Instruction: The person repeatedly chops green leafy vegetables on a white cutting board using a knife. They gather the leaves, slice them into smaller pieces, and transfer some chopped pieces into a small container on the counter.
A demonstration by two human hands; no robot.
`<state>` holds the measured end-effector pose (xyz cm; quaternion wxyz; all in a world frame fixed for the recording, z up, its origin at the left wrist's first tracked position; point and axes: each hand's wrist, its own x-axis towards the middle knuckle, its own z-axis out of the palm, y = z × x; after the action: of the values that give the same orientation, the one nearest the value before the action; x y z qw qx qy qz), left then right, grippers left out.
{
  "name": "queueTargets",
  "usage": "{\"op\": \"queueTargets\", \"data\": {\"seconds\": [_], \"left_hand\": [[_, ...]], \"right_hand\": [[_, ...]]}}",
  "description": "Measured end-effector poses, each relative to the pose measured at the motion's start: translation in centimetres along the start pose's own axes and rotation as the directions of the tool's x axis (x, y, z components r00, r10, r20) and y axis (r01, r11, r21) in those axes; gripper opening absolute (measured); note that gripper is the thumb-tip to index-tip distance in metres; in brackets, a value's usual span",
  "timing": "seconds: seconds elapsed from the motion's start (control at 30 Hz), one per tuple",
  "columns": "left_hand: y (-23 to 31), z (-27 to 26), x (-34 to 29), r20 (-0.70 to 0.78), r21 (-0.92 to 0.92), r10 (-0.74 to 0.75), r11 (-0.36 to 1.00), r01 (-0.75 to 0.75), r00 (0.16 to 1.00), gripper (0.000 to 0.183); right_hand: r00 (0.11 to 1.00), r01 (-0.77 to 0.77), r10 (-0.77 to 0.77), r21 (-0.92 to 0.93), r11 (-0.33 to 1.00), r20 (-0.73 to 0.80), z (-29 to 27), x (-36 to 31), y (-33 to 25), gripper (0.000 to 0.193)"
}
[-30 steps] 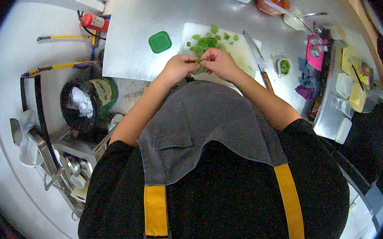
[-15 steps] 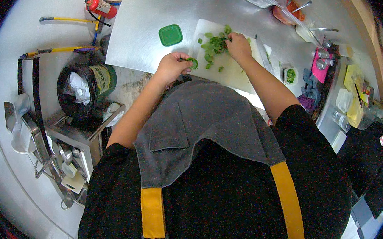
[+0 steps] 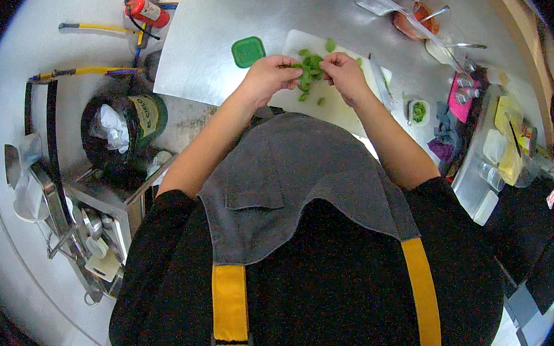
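Loose green herb leaves (image 3: 310,68) lie in a small heap on a white cutting board (image 3: 338,110), with a single leaf (image 3: 330,46) apart at its far edge. My left hand (image 3: 272,78) pinches leaves at the heap's left side. Facing it closely from the right, my right hand (image 3: 344,75) is also closed, its thumb and fingertips on the leaves; the exact piece in each pinch is partly hidden. A knife (image 3: 382,83) rests along the board's right side. Beyond my left hand sits a green square lid (image 3: 249,52).
On the steel table (image 3: 195,54), a small tub of chopped greens (image 3: 418,112) stands at right. Farther back are a clear container (image 3: 374,0) and a bowl of red food (image 3: 417,23) with a spoon. A black-lined bin (image 3: 116,132) stands on the left, below the table edge.
My left hand has moved right and forward, from the board's left edge to the leaves. My right hand has shifted slightly nearer to me, and both hands now meet over the heap.
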<state>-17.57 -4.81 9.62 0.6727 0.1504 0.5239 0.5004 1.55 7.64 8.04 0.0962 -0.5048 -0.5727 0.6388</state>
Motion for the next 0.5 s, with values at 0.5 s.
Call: {"op": "queueTargets", "data": {"seconds": [0.5], "left_hand": [[-2.0, 1.4, 1.6, 0.059, 0.087, -0.03, 0.996, 0.025, 0.998, 0.019]], "right_hand": [[0.964, 0.191, -0.184, -0.021, 0.981, 0.195, -0.4, -3.9, 1.2, 0.008]]}}
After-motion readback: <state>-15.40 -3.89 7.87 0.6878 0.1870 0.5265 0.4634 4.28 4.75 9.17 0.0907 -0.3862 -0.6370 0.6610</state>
